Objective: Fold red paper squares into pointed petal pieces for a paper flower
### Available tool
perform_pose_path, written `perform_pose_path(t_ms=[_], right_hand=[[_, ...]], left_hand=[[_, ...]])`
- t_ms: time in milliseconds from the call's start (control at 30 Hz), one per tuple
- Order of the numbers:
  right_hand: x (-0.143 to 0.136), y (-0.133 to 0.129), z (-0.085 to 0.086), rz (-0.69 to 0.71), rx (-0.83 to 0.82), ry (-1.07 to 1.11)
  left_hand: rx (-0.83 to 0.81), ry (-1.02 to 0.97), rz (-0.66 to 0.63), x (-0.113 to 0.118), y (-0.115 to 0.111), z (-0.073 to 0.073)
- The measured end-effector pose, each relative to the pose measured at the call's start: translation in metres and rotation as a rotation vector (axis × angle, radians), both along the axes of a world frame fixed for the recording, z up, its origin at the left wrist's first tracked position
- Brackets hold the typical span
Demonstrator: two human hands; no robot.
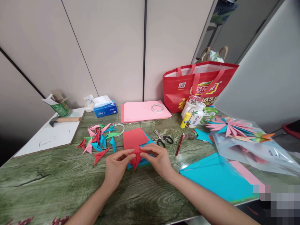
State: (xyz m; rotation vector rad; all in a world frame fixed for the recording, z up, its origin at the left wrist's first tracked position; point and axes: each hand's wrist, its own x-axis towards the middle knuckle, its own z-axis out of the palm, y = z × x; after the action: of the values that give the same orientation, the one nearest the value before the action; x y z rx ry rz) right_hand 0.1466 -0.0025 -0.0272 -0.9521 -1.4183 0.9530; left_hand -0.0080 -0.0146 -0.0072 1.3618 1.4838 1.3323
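Observation:
Between my two hands is a folded piece of red paper (136,158), its narrow tip pointing down toward me. My left hand (118,164) pinches its left side between thumb and fingers. On the right side, my right hand (158,157) pinches it in the same way. Just behind and below lies a stack of red square sheets (134,137) with blue paper showing at its edges. Left of my hands, a loose heap of small folded paper pieces (97,140) in red, pink, blue and green is spread out. Black-handled scissors (161,137) lie open-bladed to the right of the stack.
Pink sheets (140,111) bear a tape roll (157,108) at the back. Rightward are a glue stick (185,120), a pencil (179,145), blue paper (217,176) and a paper flower (228,126) on a plastic bag. A red bag (173,97), tissue box (105,109) and hammer (65,119) stand or lie behind.

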Motion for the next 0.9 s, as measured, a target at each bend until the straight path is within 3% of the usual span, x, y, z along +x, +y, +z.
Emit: perform_pose_path(t_ms=[467,700,900], right_hand=[[0.0009,-0.0016,0.0042,-0.033,0.223,-0.166],[0.0011,-0.0034,0.0043,-0.018,0.263,-0.262],[0.0010,-0.0048,0.0072,0.016,0.187,-0.285]], left_hand=[[0.026,0.024,-0.018,0.0018,0.0009,0.0023],[0.087,0.022,-0.096,0.0001,0.0016,0.0017],[-0.105,-0.122,-0.070,0.0036,-0.0022,0.0066]])
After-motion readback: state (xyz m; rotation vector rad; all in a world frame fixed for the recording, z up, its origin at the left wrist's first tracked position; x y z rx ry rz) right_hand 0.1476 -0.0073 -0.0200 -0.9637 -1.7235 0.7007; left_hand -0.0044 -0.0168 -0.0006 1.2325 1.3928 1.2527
